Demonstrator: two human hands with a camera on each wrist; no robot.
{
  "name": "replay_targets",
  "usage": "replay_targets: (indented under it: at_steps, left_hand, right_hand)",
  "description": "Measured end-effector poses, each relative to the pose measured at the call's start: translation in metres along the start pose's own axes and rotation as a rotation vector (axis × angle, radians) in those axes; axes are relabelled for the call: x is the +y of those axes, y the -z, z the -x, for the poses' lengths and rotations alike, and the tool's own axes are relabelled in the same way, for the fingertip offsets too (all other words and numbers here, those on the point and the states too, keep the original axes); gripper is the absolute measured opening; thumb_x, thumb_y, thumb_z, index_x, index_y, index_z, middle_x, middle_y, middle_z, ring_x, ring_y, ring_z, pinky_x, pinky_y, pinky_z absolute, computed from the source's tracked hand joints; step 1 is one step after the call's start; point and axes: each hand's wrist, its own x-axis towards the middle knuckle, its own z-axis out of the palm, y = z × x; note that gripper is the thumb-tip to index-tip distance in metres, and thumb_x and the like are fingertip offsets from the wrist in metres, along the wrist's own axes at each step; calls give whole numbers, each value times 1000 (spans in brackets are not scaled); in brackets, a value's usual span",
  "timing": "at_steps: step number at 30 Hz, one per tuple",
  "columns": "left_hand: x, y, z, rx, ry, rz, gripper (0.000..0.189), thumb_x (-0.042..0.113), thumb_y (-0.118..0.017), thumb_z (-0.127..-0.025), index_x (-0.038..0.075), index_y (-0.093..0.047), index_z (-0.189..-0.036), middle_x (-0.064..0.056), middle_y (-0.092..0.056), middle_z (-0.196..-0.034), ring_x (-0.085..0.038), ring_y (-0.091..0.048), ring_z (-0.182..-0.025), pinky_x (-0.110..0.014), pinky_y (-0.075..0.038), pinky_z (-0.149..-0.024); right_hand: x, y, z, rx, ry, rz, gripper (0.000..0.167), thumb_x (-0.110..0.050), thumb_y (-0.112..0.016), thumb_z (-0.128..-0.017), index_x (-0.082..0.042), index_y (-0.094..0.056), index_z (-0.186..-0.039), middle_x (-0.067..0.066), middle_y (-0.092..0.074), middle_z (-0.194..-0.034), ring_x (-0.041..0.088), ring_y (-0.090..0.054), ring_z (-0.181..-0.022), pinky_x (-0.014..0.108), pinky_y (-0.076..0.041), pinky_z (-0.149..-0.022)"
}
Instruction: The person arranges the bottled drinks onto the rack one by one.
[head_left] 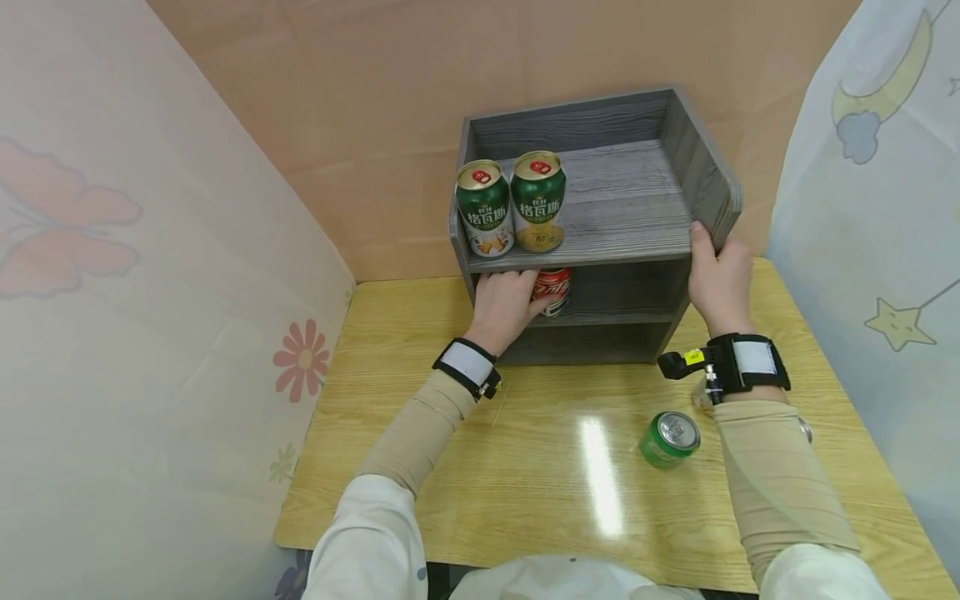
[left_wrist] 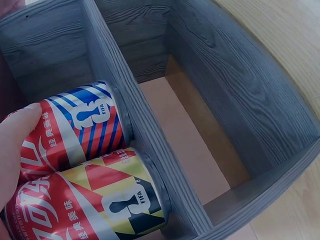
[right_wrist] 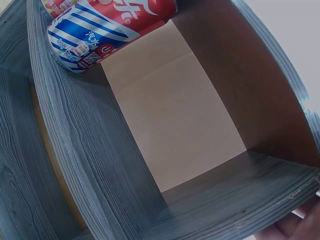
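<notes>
A grey wooden shelf unit [head_left: 622, 221] stands on the table. On its middle level, my left hand [head_left: 506, 307] reaches in over red cola cans, its thumb across the front of the right-hand one [head_left: 555, 283]. Two red cans, one blue-striped [left_wrist: 95, 120] and one yellow-checked [left_wrist: 125, 200], stand side by side in the left wrist view. Their upper ends and most of my fingers are hidden. My right hand [head_left: 723, 279] grips the unit's right side panel at the front edge.
Two green-and-gold cans [head_left: 483, 208] [head_left: 538, 200] stand on the top level, at the left. A green can [head_left: 670, 439] stands on the table; two more, partly hidden by my right arm, are beside it. Patterned cloth walls [head_left: 187, 333] flank the table [head_left: 525, 467].
</notes>
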Motion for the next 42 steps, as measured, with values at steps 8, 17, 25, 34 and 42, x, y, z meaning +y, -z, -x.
replay_targets:
  at_steps: [8,17,25,34,42]
  left_hand:
    - [0,-1,1,24,-13,-3,52,62,-69,-89,17,-68,-117,-2,-70,-79,-21,-67,-65,-36,-52,-56]
    - [4,6,6,-29,-30,15,57,57,-75,-88,14,-64,-124,-4,-72,-98,-24,-68,-81,-39,-54,-70]
    - [10,8,18,38,-107,59,61,49,-75,-91,9,-58,-134,-7,-66,-116,-26,-62,-103,-41,-49,-89]
    - [30,8,31,137,-200,109,67,46,-71,-94,10,-52,-148,-10,-55,-142,-29,-47,-133,-41,-21,-120]
    - [59,6,39,109,-300,167,66,48,-69,-95,9,-54,-146,-12,-49,-150,-29,-40,-142,-42,-18,-121]
  right_hand:
    - [-1,1,2,-14,-11,-9,62,-53,-37,-105,1,-60,-125,11,-53,-100,22,-46,-87,34,-34,-68]
    - [-2,2,2,-17,-5,-3,61,-53,-37,-106,1,-60,-124,10,-51,-98,21,-46,-85,35,-34,-67]
    - [-2,1,2,-3,9,7,58,-52,-39,-106,0,-62,-116,10,-50,-92,19,-46,-79,33,-33,-63]
    - [-3,2,1,-22,-13,-14,60,-52,-38,-106,0,-60,-124,10,-53,-101,21,-47,-87,34,-34,-68]
    - [-4,2,3,-20,-9,3,58,-54,-38,-105,-1,-59,-115,11,-48,-92,20,-45,-80,34,-33,-64]
